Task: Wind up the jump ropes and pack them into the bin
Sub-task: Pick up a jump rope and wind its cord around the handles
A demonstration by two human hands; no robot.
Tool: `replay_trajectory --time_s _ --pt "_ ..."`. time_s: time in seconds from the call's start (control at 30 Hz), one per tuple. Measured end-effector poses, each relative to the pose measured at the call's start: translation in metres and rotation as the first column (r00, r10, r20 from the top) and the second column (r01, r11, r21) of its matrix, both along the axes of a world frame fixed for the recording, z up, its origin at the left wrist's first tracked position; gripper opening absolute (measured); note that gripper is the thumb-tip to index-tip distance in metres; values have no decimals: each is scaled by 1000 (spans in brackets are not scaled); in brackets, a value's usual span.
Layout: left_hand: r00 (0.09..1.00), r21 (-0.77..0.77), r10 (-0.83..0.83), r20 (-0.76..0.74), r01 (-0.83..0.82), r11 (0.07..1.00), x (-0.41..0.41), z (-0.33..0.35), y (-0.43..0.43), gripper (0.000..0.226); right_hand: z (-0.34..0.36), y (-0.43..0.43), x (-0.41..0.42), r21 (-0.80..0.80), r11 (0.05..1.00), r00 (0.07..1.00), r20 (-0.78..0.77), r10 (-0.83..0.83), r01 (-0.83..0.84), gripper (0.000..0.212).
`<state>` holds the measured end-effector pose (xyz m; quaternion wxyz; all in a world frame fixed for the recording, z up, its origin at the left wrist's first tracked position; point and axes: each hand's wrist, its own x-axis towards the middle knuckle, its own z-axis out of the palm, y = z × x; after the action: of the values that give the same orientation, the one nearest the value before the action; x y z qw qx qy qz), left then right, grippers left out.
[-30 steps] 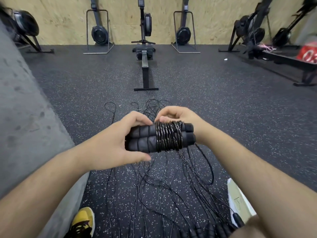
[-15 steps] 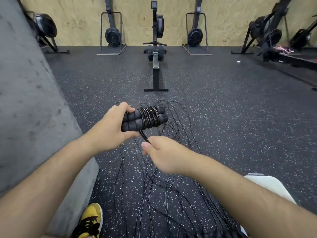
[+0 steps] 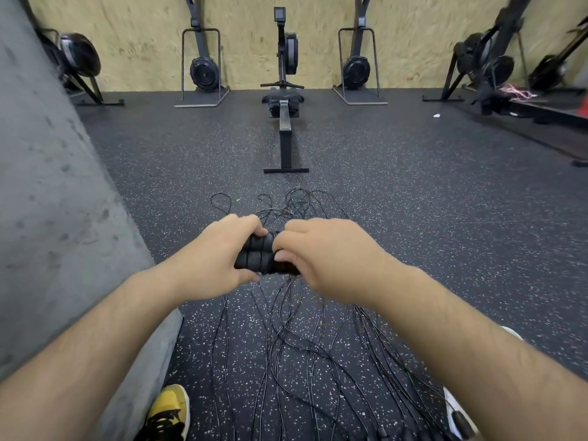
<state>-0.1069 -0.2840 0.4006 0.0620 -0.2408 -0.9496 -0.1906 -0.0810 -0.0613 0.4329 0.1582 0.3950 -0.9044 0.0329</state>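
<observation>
Head view: both hands meet mid-frame, in the air over the rope pile. Left hand [image 3: 219,259] grips the left end of the handles [image 3: 256,254] — fingers [image 3: 251,226] curled over the top, thumb underneath. The handles are two black ribbed foam pieces held side by side, roughly horizontal. Right hand [image 3: 324,259] covers their right end: fingers curled over the top, thumb pressed on the front. The right end is hidden under that palm, so I can't tell whether it pinches cord as well.

Ropes [image 3: 286,345] lie on the floor [image 3: 445,233] below the hands: long overlapping black strands running from near the camera out to loops just past the hands.

Bin [image 3: 451,409] at lower right — only a white edge shows past the right forearm. A loose handle [image 3: 463,424] lies against it; can't tell if it is inside or on the rim.

Grey block [image 3: 47,218] runs along the left, with a yellow shoe [image 3: 168,412] at its foot, just beside the ropes. Rower [image 3: 284,116] is straight ahead, apart from the ropes. More machines stand along the plywood wall [image 3: 127,43].
</observation>
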Motion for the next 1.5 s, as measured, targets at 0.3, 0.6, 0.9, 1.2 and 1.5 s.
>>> replay_trajectory --time_s 0.3,0.6,0.9,1.2,1.5 --pt "960 170 -190 207 156 973 22 10 15 59 3 23 -32 -159 986 995 94 -32 47 45" --pt "910 488 -277 309 99 867 43 14 26 62 -15 41 -44 -456 856 734 663 144 244 12" --pt "1000 426 -15 8 10 905 26 7 24 61 -34 -21 -9 -392 853 725 689 24 344 27" --pt "995 498 95 -14 -75 864 22 1 28 66 -36 -37 2 -475 848 907 420 -17 236 18" --pt "996 732 23 92 -83 676 29 17 33 46 -18 -31 -1 -459 887 990 140 24 44 29"
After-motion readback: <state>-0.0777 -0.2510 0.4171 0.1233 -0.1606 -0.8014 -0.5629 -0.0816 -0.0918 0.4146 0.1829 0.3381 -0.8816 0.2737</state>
